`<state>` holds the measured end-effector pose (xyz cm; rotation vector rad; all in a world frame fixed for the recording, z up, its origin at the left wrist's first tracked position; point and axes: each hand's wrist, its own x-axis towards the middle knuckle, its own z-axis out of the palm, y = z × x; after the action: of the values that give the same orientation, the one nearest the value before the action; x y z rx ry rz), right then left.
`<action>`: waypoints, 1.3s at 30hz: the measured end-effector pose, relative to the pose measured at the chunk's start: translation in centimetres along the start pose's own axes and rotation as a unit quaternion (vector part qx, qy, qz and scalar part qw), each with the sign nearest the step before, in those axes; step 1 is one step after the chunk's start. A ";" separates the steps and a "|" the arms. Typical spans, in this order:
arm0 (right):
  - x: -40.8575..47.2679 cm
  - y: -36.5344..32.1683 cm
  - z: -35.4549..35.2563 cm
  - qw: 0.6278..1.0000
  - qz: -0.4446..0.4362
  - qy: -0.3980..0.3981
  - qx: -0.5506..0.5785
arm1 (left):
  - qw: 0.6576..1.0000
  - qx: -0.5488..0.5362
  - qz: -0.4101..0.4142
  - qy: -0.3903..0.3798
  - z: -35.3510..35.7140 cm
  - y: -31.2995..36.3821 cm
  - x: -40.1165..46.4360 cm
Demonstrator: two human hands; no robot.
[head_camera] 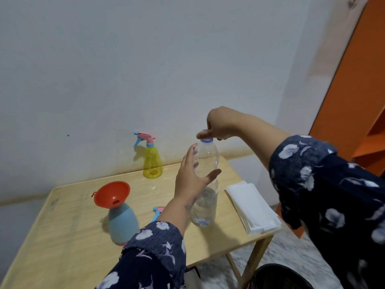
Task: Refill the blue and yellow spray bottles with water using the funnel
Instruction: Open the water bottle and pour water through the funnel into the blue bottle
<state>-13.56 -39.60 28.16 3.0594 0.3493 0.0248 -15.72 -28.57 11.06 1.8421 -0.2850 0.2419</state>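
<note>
A clear plastic water bottle (206, 197) stands upright on the wooden table (68, 236), about a third full. My right hand (218, 125) pinches its blue cap (206, 139) from above. My left hand (191, 178) is spread beside the bottle's upper body, fingers straight, thumb across its front. The blue spray bottle (123, 224) stands at the front left with the orange funnel (111, 193) tilted in its neck. Its pink and blue spray head (157, 211) lies on the table, partly hidden by my left forearm. The yellow spray bottle (152, 161) stands at the back with its sprayer on.
A folded white cloth (252, 207) lies along the table's right edge. The table stands against a white wall. An orange shelf unit (354, 101) rises at the right. A dark round bin (279, 276) sits on the floor under the table's right corner.
</note>
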 end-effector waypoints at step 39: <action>-3.1 4.9 27.0 0.970 0.074 -0.071 0.222 | 0.999 0.016 -0.028 0.037 1.0 0.9 -0.3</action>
<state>-14.91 -46.68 1.48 3.4930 0.1290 -0.3043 -16.32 -29.77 11.51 1.8661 -0.1794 0.2774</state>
